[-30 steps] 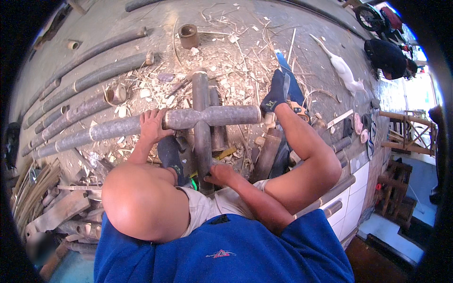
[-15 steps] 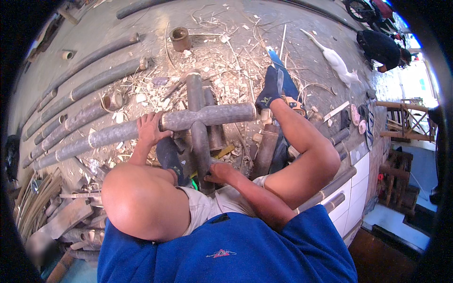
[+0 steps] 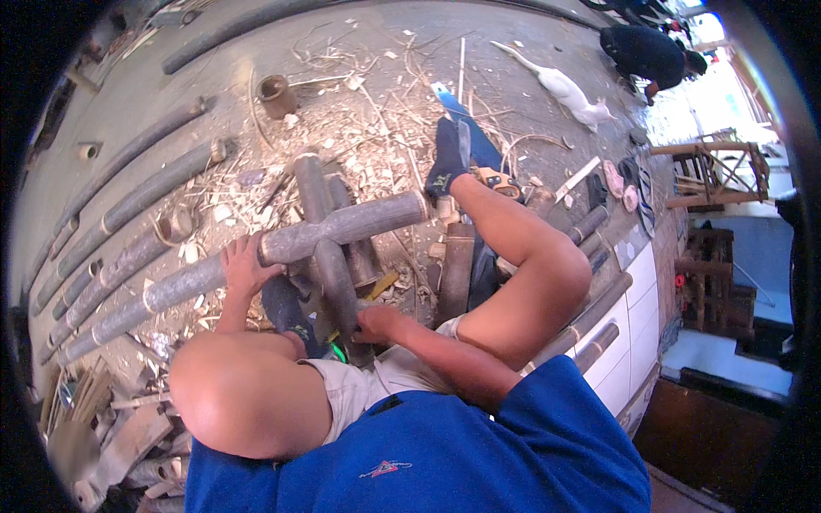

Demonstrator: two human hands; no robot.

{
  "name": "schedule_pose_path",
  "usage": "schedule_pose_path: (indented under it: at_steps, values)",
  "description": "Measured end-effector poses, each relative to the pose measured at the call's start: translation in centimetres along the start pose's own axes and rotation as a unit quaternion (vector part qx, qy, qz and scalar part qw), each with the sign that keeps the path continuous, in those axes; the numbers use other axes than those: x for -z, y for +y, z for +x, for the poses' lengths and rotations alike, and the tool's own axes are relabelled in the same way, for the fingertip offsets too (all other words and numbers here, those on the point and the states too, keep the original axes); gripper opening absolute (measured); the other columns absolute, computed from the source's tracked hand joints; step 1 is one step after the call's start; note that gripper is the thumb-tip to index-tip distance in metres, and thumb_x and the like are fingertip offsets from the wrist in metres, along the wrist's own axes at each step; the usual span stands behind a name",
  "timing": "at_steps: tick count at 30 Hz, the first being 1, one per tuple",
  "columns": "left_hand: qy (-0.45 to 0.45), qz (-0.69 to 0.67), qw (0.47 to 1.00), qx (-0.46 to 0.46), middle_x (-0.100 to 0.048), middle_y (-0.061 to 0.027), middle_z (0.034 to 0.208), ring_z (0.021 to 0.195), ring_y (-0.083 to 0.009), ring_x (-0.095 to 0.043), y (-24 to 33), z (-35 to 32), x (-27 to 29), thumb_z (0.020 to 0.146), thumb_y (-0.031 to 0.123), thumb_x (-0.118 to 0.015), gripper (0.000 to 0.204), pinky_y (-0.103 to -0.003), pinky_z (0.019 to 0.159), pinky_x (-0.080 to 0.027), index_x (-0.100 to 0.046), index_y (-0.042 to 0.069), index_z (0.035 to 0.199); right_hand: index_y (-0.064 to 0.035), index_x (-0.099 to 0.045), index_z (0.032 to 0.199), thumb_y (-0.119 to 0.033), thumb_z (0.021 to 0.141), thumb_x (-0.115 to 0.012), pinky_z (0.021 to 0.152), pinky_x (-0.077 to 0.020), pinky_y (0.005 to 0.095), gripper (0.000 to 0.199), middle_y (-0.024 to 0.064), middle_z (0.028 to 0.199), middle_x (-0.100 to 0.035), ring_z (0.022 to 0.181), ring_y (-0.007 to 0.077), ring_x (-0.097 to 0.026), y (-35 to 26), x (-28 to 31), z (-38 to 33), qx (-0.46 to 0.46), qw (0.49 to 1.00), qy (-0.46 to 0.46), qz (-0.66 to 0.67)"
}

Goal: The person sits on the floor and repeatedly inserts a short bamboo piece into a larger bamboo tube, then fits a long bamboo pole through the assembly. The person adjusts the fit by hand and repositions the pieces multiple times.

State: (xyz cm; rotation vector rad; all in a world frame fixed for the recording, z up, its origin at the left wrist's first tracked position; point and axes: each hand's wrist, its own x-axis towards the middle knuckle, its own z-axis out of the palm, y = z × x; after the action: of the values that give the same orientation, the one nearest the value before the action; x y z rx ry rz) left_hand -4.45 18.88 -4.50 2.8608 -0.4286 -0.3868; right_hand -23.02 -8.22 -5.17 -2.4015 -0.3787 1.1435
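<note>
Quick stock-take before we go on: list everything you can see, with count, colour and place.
Long bamboo pole: one, grey, lying crosswise over two others, centre.
Short bamboo pieces: two, grey, under the long pole.
Spare bamboo poles: several, grey, floor at left.
Bamboo offcut: one, brown, top centre.
Shavings: many, pale, floor around the poles.
Slippers: a few, pink and dark, right.
Animal: one, white, top right.
Another person: one, dark clothes, top right.
Left hand: gripping the long pole.
Right hand: on a short piece's near end.
</note>
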Motion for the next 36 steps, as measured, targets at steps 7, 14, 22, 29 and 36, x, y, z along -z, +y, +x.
schedule_pose_path:
  at_steps: [7,14,22,29,36]
  values:
    - [0.018,0.027,0.999,-0.012,-0.057,-0.0109,0.141,0.134,-0.0358,-0.048,-0.2,0.1,-0.4,0.061,0.046,-0.093,0.099,-0.054,0.117,-0.03,-0.053,0.02,0.148,0.0002,-0.075,0.101,-0.057,0.087,-0.071,0.085,-0.058,0.0522,0.059,0.024,0.099,-0.075,0.097,0.0424,-0.073,-0.4,0.4,-0.4,-0.016,0.999,0.006,0.035]
    - [0.024,0.039,0.999,-0.015,-0.058,-0.0115,0.136,0.131,-0.0353,-0.05,-0.2,0.1,-0.6,0.059,0.047,-0.094,0.102,-0.054,0.116,-0.031,-0.053,0.019,0.148,-0.0007,-0.074,0.102,-0.055,0.088,-0.07,0.085,-0.0581,0.0525,0.056,0.0241,0.1,-0.075,0.097,0.0428,-0.073,-0.2,0.1,0.2,-0.013,1.0,-0.001,0.019]
    - [0.028,0.015,0.999,-0.013,-0.057,-0.012,0.138,0.133,-0.037,-0.048,0.0,-0.3,-0.3,0.061,0.04,-0.094,0.099,-0.055,0.118,-0.03,-0.053,0.016,0.148,-0.0014,-0.075,0.1,-0.055,0.087,-0.07,0.084,-0.0578,0.0526,0.055,0.0243,0.097,-0.074,0.095,0.0429,-0.072,0.0,-0.1,-0.2,0.016,0.999,0.029,0.016]
    - [0.026,0.021,0.999,-0.019,-0.056,-0.0127,0.142,0.135,-0.0388,-0.048,-0.3,-0.2,-0.7,0.059,0.046,-0.091,0.104,-0.058,0.118,-0.031,-0.05,0.019,0.15,0.0007,-0.076,0.098,-0.059,0.086,-0.069,0.083,-0.0577,0.0525,0.062,0.0251,0.098,-0.074,0.095,0.0424,-0.073,-0.4,0.4,-0.4,-0.007,0.999,0.024,0.034]
    - [0.026,0.025,0.999,-0.017,-0.056,-0.0126,0.139,0.135,-0.0367,-0.047,-0.6,-0.2,-1.0,0.06,0.044,-0.091,0.101,-0.06,0.118,-0.029,-0.051,0.019,0.149,0.0027,-0.075,0.098,-0.062,0.086,-0.068,0.084,-0.0574,0.0526,0.066,0.0267,0.097,-0.074,0.094,0.0432,-0.073,-0.3,0.9,-0.4,-0.021,0.999,-0.011,0.03]
